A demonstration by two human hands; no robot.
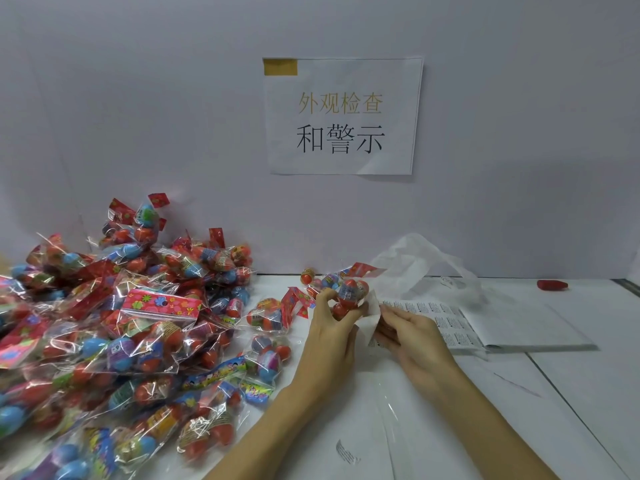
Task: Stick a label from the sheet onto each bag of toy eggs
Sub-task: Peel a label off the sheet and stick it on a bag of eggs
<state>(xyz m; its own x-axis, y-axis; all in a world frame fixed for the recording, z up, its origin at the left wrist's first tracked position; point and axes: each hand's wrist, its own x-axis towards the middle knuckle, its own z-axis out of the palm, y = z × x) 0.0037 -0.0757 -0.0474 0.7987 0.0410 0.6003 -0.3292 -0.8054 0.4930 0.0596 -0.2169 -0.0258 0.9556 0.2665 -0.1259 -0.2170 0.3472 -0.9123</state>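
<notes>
My left hand [334,327] grips a clear bag of toy eggs [346,289] with a red header, held up over the white table in the middle of the view. My right hand [412,332] pinches a white label strip [372,315] right beside that bag, touching its side. The label sheet [446,323] with rows of printed labels lies just right of my hands. A big heap of egg bags [114,337] covers the left half of the table.
A white paper stack [530,327] lies under the label sheet. A crumpled clear plastic bag [426,265] stands behind it against the wall. A small red object [552,285] sits far right. A paper sign [343,116] hangs on the wall. Peeled backing [348,452] lies near me.
</notes>
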